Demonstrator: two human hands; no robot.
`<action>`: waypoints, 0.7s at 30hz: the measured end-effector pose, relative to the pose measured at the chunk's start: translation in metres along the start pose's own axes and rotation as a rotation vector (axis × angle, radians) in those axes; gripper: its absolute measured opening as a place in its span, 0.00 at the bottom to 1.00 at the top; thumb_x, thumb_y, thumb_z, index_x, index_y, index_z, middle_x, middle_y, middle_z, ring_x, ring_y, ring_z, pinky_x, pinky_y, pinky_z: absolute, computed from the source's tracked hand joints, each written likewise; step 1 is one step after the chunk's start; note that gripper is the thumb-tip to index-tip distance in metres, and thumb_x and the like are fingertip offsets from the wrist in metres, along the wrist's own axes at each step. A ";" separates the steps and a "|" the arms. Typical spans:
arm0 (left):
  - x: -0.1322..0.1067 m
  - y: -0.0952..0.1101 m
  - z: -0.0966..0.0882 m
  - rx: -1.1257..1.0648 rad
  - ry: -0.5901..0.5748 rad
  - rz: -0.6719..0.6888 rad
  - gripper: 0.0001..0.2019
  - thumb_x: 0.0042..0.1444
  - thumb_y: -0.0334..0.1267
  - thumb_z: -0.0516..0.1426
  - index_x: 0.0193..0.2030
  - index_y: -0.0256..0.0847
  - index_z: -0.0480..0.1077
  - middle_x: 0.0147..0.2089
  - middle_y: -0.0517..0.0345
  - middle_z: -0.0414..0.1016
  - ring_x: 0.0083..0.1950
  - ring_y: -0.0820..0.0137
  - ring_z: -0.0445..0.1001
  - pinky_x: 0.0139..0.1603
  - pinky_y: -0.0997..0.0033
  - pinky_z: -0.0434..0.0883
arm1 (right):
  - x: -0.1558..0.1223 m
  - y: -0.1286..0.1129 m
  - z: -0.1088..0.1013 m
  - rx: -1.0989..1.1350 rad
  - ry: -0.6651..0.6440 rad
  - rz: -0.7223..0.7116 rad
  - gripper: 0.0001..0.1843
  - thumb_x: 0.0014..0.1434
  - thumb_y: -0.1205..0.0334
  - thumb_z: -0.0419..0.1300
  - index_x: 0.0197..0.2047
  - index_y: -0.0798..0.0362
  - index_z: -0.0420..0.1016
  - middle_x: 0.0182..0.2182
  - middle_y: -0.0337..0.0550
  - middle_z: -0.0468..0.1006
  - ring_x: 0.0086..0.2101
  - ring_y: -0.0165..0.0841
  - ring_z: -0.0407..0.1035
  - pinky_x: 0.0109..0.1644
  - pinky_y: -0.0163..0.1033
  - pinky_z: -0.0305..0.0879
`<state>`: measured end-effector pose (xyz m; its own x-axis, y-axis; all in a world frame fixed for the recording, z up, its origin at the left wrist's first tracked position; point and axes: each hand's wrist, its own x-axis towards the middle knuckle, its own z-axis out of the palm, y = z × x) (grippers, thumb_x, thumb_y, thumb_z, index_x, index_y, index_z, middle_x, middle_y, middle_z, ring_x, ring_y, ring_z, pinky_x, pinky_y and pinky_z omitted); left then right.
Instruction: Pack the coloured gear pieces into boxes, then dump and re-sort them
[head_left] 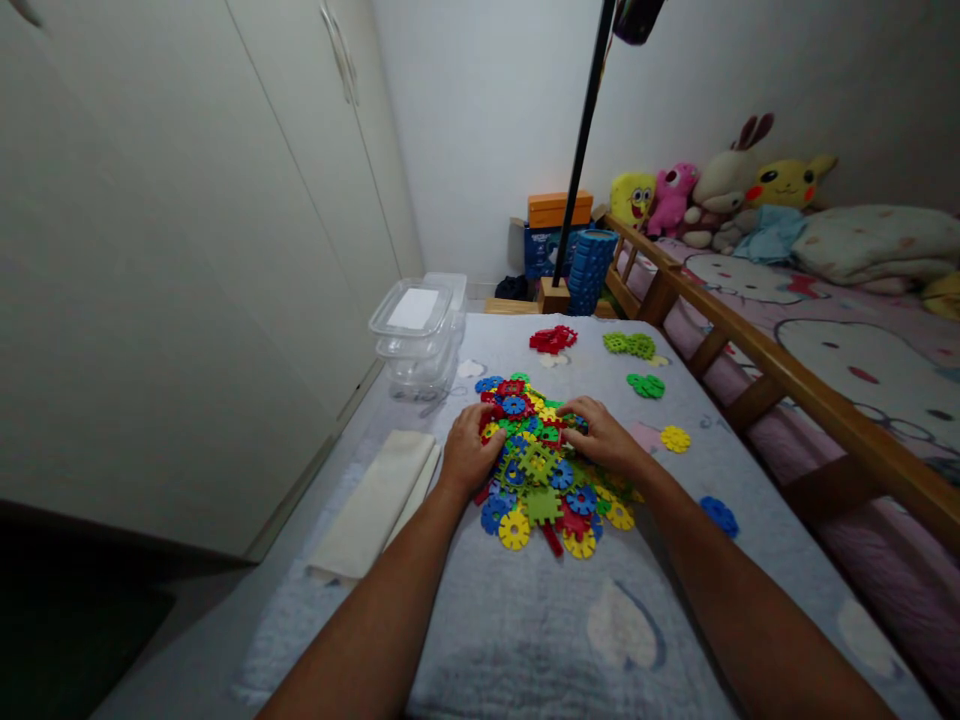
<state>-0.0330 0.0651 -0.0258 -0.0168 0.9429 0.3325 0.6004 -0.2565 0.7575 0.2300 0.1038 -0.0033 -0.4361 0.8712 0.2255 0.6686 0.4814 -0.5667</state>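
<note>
A heap of flat plastic interlocking pieces [541, 465] in red, yellow, blue and green lies in the middle of the cloth-covered table. My left hand [471, 452] rests against the heap's left side, thumb and fingers apart around some red and yellow pieces. On the opposite side, my right hand [600, 436] reaches over the heap with its fingers spread and its thumb close to a red piece. Part of the heap is hidden under both hands. Small sorted groups lie beyond: red pieces [553, 340], light green pieces [629, 345], green pieces [646, 385], yellow pieces [676, 439] and blue pieces [719, 516].
Stacked clear plastic containers [416, 345] stand at the table's back left. A folded cream cloth [375, 505] lies left of the heap. The bed's wooden rail [757, 350] runs along the right side, and a wardrobe [187, 250] borders the left. A black pole [581, 150] rises behind the table.
</note>
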 end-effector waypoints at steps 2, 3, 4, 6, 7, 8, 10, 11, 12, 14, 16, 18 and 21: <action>0.000 -0.001 0.001 -0.005 0.005 0.001 0.17 0.56 0.37 0.59 0.53 0.42 0.70 0.54 0.50 0.75 0.56 0.60 0.73 0.63 0.55 0.68 | -0.003 -0.006 -0.001 0.012 -0.058 -0.034 0.20 0.55 0.63 0.64 0.52 0.50 0.77 0.49 0.48 0.76 0.52 0.43 0.68 0.59 0.49 0.63; 0.001 -0.001 0.001 -0.007 0.007 0.001 0.17 0.56 0.37 0.59 0.53 0.42 0.70 0.53 0.50 0.75 0.56 0.60 0.73 0.62 0.55 0.68 | -0.004 -0.010 -0.002 0.012 -0.098 -0.050 0.23 0.54 0.63 0.65 0.54 0.50 0.76 0.50 0.48 0.75 0.53 0.44 0.67 0.60 0.50 0.62; 0.001 -0.002 0.002 -0.009 0.010 0.002 0.17 0.56 0.37 0.59 0.53 0.42 0.70 0.53 0.50 0.75 0.56 0.60 0.73 0.62 0.55 0.69 | -0.006 -0.013 -0.003 0.008 -0.134 -0.062 0.24 0.53 0.63 0.66 0.55 0.49 0.76 0.51 0.48 0.74 0.53 0.44 0.66 0.60 0.51 0.62; 0.001 -0.002 0.003 -0.014 0.013 0.000 0.17 0.56 0.37 0.59 0.53 0.42 0.70 0.53 0.50 0.75 0.56 0.60 0.73 0.62 0.56 0.69 | -0.008 -0.018 -0.006 0.010 -0.180 -0.075 0.21 0.54 0.61 0.68 0.52 0.49 0.77 0.51 0.48 0.74 0.53 0.44 0.67 0.60 0.51 0.63; 0.001 -0.002 0.003 -0.018 0.014 -0.001 0.17 0.56 0.37 0.59 0.53 0.42 0.70 0.53 0.50 0.75 0.56 0.60 0.73 0.62 0.56 0.69 | -0.008 -0.019 -0.007 0.022 -0.188 -0.078 0.18 0.55 0.61 0.68 0.50 0.49 0.78 0.50 0.48 0.74 0.52 0.44 0.67 0.60 0.51 0.63; 0.002 -0.002 0.003 -0.023 0.015 -0.002 0.17 0.56 0.37 0.59 0.53 0.42 0.70 0.53 0.50 0.75 0.56 0.60 0.73 0.62 0.56 0.69 | -0.007 -0.020 -0.008 0.042 -0.194 -0.085 0.14 0.57 0.60 0.67 0.47 0.49 0.79 0.49 0.48 0.74 0.52 0.43 0.68 0.60 0.51 0.64; 0.002 -0.002 0.003 -0.032 0.019 -0.007 0.16 0.56 0.37 0.59 0.53 0.41 0.70 0.53 0.49 0.74 0.57 0.60 0.73 0.62 0.56 0.69 | -0.006 -0.019 -0.010 0.089 -0.197 -0.107 0.08 0.60 0.59 0.65 0.43 0.49 0.80 0.48 0.48 0.75 0.51 0.42 0.68 0.59 0.50 0.64; 0.002 -0.002 0.002 -0.035 0.022 -0.009 0.16 0.57 0.37 0.59 0.52 0.41 0.70 0.53 0.49 0.74 0.57 0.60 0.73 0.62 0.56 0.69 | -0.005 -0.018 -0.010 0.110 -0.184 -0.113 0.07 0.61 0.58 0.65 0.42 0.48 0.81 0.48 0.48 0.75 0.51 0.42 0.68 0.59 0.50 0.64; 0.002 -0.002 0.002 -0.038 0.025 -0.010 0.16 0.57 0.37 0.59 0.52 0.41 0.70 0.53 0.49 0.74 0.57 0.60 0.73 0.63 0.56 0.68 | -0.004 -0.017 -0.011 0.128 -0.160 -0.115 0.07 0.62 0.58 0.64 0.42 0.48 0.82 0.49 0.48 0.75 0.52 0.43 0.68 0.60 0.51 0.64; 0.001 -0.002 0.002 -0.042 0.033 -0.009 0.16 0.57 0.37 0.59 0.52 0.42 0.70 0.53 0.50 0.74 0.57 0.60 0.73 0.63 0.56 0.68 | -0.002 -0.015 -0.014 0.164 -0.088 -0.108 0.09 0.63 0.56 0.62 0.42 0.47 0.83 0.50 0.48 0.74 0.53 0.43 0.68 0.62 0.51 0.63; 0.001 -0.002 0.002 -0.043 0.039 -0.009 0.16 0.57 0.37 0.59 0.52 0.42 0.70 0.53 0.50 0.75 0.57 0.60 0.73 0.62 0.56 0.69 | 0.001 -0.013 -0.016 0.200 -0.011 -0.088 0.11 0.63 0.53 0.62 0.42 0.47 0.84 0.50 0.48 0.74 0.53 0.42 0.69 0.62 0.51 0.62; 0.001 -0.002 0.002 -0.043 0.042 -0.013 0.15 0.57 0.37 0.59 0.52 0.42 0.70 0.53 0.50 0.75 0.57 0.60 0.73 0.62 0.56 0.69 | 0.006 -0.011 -0.020 0.243 0.049 -0.049 0.13 0.62 0.50 0.62 0.39 0.48 0.85 0.46 0.47 0.75 0.48 0.40 0.71 0.58 0.47 0.65; 0.001 -0.003 0.003 -0.040 0.044 -0.021 0.16 0.56 0.37 0.59 0.52 0.42 0.70 0.53 0.50 0.75 0.57 0.60 0.73 0.62 0.55 0.69 | 0.022 -0.004 -0.024 0.333 0.167 0.080 0.16 0.59 0.47 0.64 0.34 0.50 0.84 0.34 0.43 0.76 0.37 0.36 0.71 0.44 0.41 0.69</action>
<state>-0.0323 0.0677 -0.0296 -0.0652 0.9382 0.3399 0.5669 -0.2455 0.7863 0.2320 0.1233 0.0229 -0.2675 0.9218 0.2806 0.4523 0.3773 -0.8081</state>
